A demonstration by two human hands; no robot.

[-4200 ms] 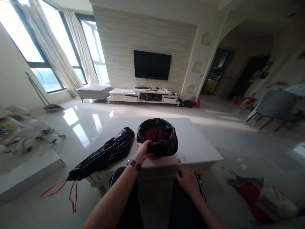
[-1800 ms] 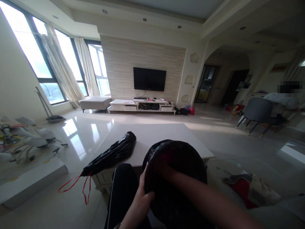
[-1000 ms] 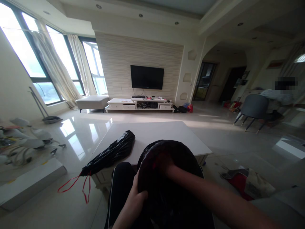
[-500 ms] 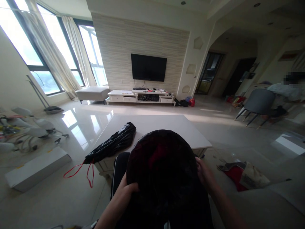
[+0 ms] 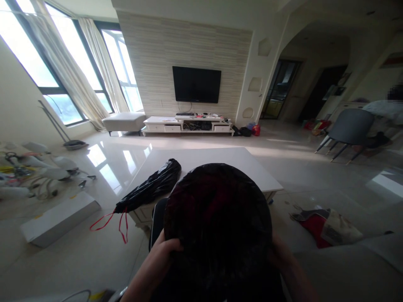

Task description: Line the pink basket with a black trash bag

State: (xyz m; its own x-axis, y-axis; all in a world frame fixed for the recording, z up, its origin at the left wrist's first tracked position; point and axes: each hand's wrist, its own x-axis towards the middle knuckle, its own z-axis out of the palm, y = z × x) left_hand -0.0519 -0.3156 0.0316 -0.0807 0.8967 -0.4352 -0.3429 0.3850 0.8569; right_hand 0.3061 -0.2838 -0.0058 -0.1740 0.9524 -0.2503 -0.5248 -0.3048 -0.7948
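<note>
My left hand (image 5: 157, 262) has its grip closed on the left side of the bag-lined bin (image 5: 217, 226), fingers curled over the black plastic at the rim. My right hand (image 5: 280, 258) presses the opposite side, though the dark liner hides most of its fingers, so I cannot tell whether that grip is pinching the film or just bracing it. The bin sits in my lap, close under the camera, with a red interior showing faintly through the mouth. To handle it well, I would keep both grips level and opposite each other, hold the plastic near the rim, not the loose film, and keep the bin upright against my legs. Beyond it, a second black bag (image 5: 151, 186) lies on the white desk (image 5: 220, 155), its red drawstring (image 5: 108, 220) hanging off the near corner toward the floor. A red-and-cream cloth (image 5: 327, 228) lies on the floor to my right.
</note>
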